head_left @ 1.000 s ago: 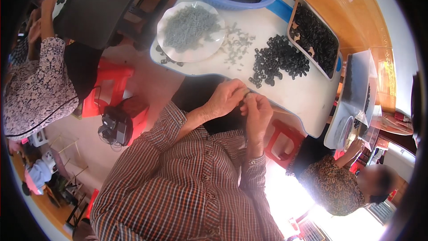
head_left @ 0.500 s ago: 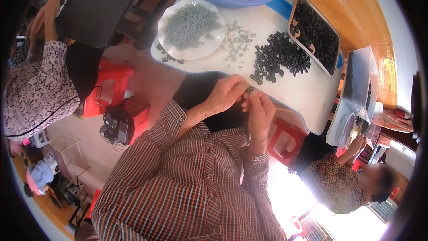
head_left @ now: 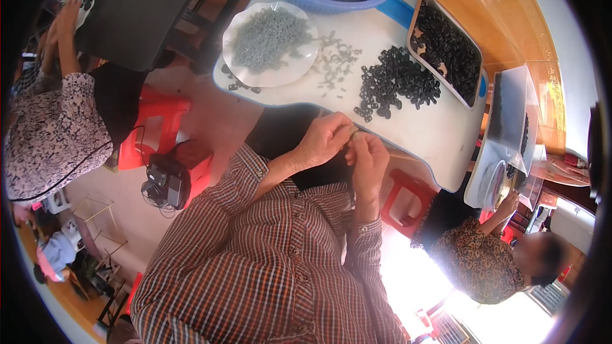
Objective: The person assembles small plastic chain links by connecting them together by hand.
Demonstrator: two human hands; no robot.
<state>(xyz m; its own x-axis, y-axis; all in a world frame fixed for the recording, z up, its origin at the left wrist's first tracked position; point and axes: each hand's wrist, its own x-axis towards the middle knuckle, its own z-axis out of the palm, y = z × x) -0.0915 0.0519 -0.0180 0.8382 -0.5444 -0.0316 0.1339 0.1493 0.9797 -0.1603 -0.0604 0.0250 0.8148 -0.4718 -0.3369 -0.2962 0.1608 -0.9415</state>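
Note:
My left hand (head_left: 324, 140) and my right hand (head_left: 368, 160) meet in front of my chest, just off the table's near edge. Both are closed, fingertips pinched together around a tiny piece (head_left: 355, 132), mostly hidden by the fingers; it looked dark a moment before. Nearest on the white table (head_left: 306, 94) is a loose heap of small black link-shaped plastic pieces (head_left: 395, 79). Left of that heap lie scattered small translucent pieces (head_left: 336, 57). A white wavy-rimmed plate (head_left: 233, 73) carries a mound of similar clear-grey pieces (head_left: 268, 35).
A blue basket (head_left: 331, 5) of black pieces stands at the far edge. A tray (head_left: 473, 103) of black pieces rests at the right. Red stools (head_left: 408, 197) flank me. Co-workers sit left, at a dark table (head_left: 137, 19), and right, beside a clear-sided bin (head_left: 510, 108).
Both hands have dropped slightly, still together at the fingertips. The dark piece between them is now more covered. The view has shifted a little.

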